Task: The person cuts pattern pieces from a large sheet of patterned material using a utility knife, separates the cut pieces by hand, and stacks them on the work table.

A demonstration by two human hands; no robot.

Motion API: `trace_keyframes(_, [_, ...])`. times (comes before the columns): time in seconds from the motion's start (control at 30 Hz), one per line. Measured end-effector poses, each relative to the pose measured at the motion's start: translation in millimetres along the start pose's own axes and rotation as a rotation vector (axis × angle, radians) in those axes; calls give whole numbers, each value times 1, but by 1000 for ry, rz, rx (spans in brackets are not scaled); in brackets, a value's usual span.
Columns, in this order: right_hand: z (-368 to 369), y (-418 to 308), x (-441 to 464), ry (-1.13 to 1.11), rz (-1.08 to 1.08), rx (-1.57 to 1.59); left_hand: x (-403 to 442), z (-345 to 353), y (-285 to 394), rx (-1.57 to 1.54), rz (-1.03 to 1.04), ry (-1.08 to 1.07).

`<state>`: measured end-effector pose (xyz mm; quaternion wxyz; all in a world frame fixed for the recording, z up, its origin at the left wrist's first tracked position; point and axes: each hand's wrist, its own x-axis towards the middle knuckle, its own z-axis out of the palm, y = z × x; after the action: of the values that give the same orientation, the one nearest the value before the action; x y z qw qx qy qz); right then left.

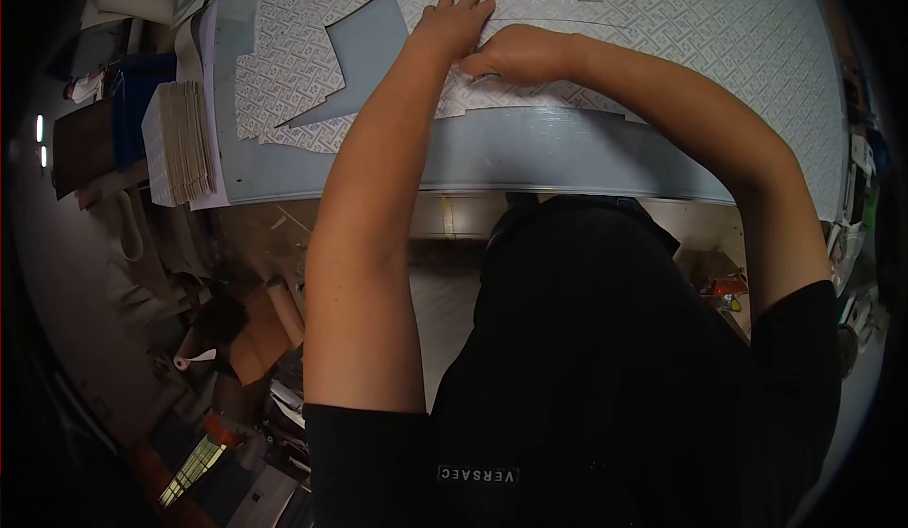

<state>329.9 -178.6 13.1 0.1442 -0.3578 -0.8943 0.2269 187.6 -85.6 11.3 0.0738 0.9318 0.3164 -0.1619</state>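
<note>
A large whitish sheet with a woven-lattice pattern (662, 46) lies over a grey-blue table (586, 155). An angular cut-out on its left side and a stepped front edge let the table surface show. My left hand (459, 19) presses on the sheet with its fingers spread. Just right of it, my right hand (522, 55) is closed low over the sheet, its fingertips close to the left wrist. A small bit of something shows under the right fingers, too little to name.
A stack of patterned boards or folded sheets (180, 145) stands at the table's left edge. Rolls and scraps (274, 311) crowd the floor at the left. Orange and yellow items (728, 292) lie below the table at right.
</note>
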Motion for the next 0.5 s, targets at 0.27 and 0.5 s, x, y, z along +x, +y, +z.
trace_keyframes(0.27, [7, -18, 16, 32, 39, 84, 2, 8, -10, -51, 61, 64])
trace_keyframes(0.5, [20, -28, 12, 152, 100, 97, 4, -4, -6, 107, 96, 0])
